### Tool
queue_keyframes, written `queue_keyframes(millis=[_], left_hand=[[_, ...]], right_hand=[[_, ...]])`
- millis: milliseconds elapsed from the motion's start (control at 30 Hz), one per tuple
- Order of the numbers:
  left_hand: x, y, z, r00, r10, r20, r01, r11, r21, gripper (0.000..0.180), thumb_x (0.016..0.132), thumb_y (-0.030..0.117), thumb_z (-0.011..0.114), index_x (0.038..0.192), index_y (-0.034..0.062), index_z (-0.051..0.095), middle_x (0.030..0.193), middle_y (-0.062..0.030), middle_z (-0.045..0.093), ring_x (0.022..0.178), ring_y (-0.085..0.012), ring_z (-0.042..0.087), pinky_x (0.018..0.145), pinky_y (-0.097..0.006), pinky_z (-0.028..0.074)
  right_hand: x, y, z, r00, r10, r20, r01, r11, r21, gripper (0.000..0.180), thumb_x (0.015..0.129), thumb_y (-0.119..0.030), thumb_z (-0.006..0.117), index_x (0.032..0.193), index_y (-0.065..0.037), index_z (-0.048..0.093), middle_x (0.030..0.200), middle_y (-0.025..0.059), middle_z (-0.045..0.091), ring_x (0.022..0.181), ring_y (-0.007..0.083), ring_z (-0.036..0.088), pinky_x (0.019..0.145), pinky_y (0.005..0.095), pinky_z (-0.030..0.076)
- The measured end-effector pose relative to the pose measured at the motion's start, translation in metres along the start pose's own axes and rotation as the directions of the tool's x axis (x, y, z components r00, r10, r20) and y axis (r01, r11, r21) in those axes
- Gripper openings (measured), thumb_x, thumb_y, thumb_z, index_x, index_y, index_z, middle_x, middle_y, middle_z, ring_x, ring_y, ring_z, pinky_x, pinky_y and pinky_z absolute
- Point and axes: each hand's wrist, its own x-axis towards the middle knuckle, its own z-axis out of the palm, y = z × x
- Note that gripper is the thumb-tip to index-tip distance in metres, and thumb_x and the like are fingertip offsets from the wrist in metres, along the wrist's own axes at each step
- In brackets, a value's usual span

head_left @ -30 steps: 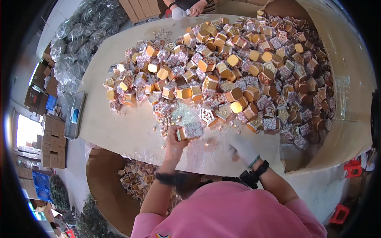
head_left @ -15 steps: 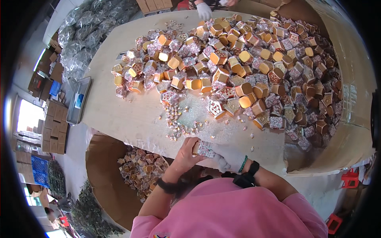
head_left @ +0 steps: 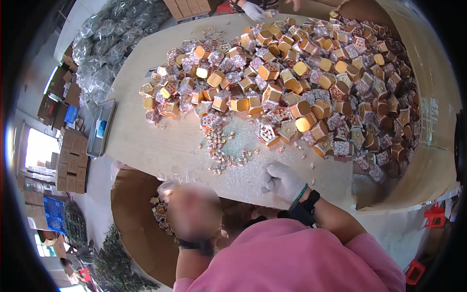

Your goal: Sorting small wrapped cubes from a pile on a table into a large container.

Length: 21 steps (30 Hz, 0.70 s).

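Here, a white-gloved right hand is shown clenched on the pale wooden table, just below scattered small wrapped sweets. Beyond these, a heap of gold and patterned hexagonal gift boxes is piled, too many to count. The left hand is blurred; its grip cannot be told. One large cardboard carton is seen under it.

1. The right hand wears a white glove.
2. The small boxes are gold, with red-and-white patterned sides.
3. The desk is pale beige.
4. The sleeve is pink.
5. The wristband is green.
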Motion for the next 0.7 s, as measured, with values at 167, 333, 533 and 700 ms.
queue_keyframes(millis=[167,333,533,700], left_hand=[[0.003,0.015,0.008,0.966,-0.125,-0.225,0.132,0.991,0.017,0.056,0.093,0.04,0.055,0.127,-0.0023,0.042,0.126,-0.0152,0.05,0.106,-0.0294,0.054,0.092,-0.044,0.047],[0.06,-0.021,0.083,0.99,-0.135,-0.04,0.132,0.793,0.595,0.035,0.09,0.024,0.059,0.118,0.004,0.053,0.104,-0.0098,0.061,0.09,-0.0242,0.06,0.076,-0.036,0.05],[0.181,-0.053,0.124,0.991,0.054,0.126,-0.13,0.079,0.988,0.052,0.081,0.035,0.066,0.114,-0.0042,0.056,0.101,-0.0163,0.063,0.092,-0.0244,0.063,0.076,-0.037,0.05],[0.245,-0.082,0.137,0.991,0.039,0.132,-0.117,-0.262,0.958,0.071,0.074,0.052,0.063,0.106,-0.0112,0.061,0.104,-0.0275,0.064,0.101,-0.0393,0.061,0.089,-0.043,0.045]], right_hand=[[0.006,0.001,-0.019,0.999,0.002,-0.033,-0.007,0.988,-0.153,0.007,0.084,-0.01,0.054,0.09,-0.008,0.057,0.078,0.0037,0.056,0.064,0.014,0.054,0.073,0.0409,0.052],[0.011,-0.011,-0.048,0.98,-0.187,-0.07,0.081,0.693,-0.717,0.006,0.081,-0.008,0.055,0.086,-0.005,0.055,0.076,0.0036,0.055,0.065,0.0135,0.053,0.065,0.031,0.047],[-0.008,-0.02,-0.067,0.885,-0.416,-0.208,-0.014,0.424,-0.905,0.022,0.08,-0.021,0.064,0.092,-0.003,0.06,0.086,0.0113,0.064,0.08,0.0214,0.062,0.073,0.0329,0.048],[-0.04,-0.018,-0.073,0.781,-0.602,-0.166,-0.051,0.203,-0.978,0.017,0.083,-0.013,0.064,0.098,-0.006,0.062,0.093,0.0074,0.063,0.085,0.0182,0.062,0.075,0.0303,0.049]])
